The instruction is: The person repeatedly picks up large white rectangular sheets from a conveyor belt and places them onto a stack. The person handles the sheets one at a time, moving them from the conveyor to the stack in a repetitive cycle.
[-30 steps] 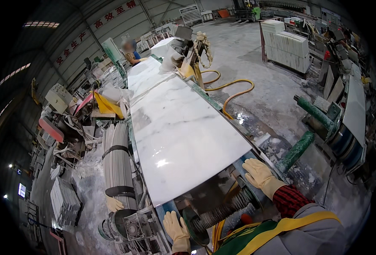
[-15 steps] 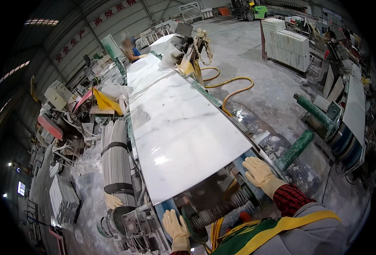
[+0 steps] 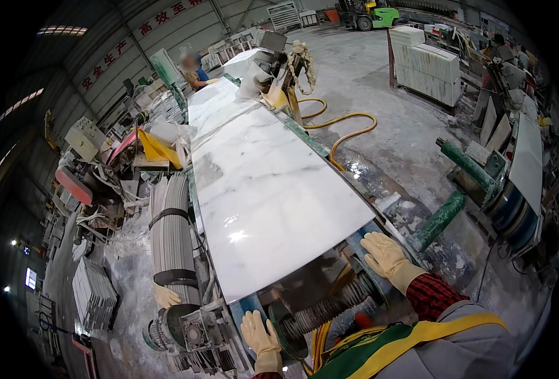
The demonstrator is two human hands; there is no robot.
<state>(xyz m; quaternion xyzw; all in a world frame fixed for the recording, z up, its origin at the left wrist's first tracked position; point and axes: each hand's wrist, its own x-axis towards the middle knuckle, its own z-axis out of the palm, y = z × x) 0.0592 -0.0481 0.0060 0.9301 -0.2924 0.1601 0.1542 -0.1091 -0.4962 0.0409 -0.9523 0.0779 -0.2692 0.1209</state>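
A long white marble slab [image 3: 279, 202] with grey veins lies on a green and blue conveyor frame, running away from me. Its near edge stops just short of my hands. My left hand [image 3: 264, 344], in a cream rubber glove, rests with fingers stretched on the blue rail [image 3: 246, 307] by the slab's near left corner. Beyond the near right corner, my right hand [image 3: 390, 262], gloved alike, lies flat on the other blue rail [image 3: 355, 240]. Neither hand grips anything. Between the rails sits a ribbed roller [image 3: 330, 307] on a shaft. Both wrists show red checked sleeves.
Left of the conveyor stand a strapped bundle of grey strips [image 3: 169, 230], a cream glove shape [image 3: 166, 295] and a motor [image 3: 197, 331]. Green posts [image 3: 440, 221] jut out on the right. A yellow hose [image 3: 355, 118] crosses the floor. Another person [image 3: 197, 76] stands at the far end.
The green forklift in the background has shifted slightly to the left. Both my hands and the slab stay in place.
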